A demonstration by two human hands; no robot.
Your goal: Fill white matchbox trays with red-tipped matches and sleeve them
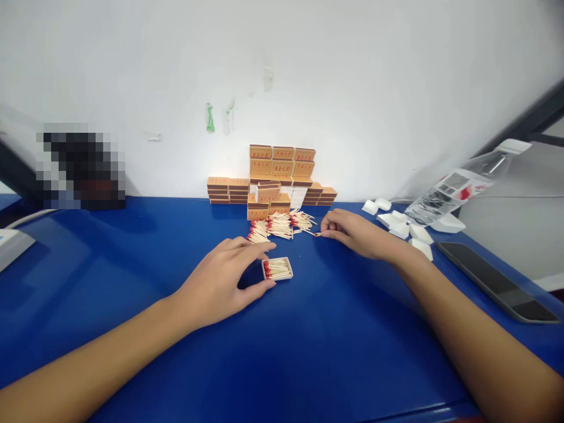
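A small white matchbox tray lies on the blue table, partly filled with red-headed matches. My left hand holds it at its left end, thumb along the near side and fingertips at the far side. Just beyond are loose heaps of matches, their red heads mostly pointing left. To the right of these heaps, my right hand is closed in a pinch on a few matches, whose red tips stick out from the fingers. How many it grips is hard to make out.
Stacked matchboxes stand against the wall behind the heaps. On the right lie several white empty trays, a tilted plastic bottle and a phone. A blurred dark object stands at the left, near a white item.
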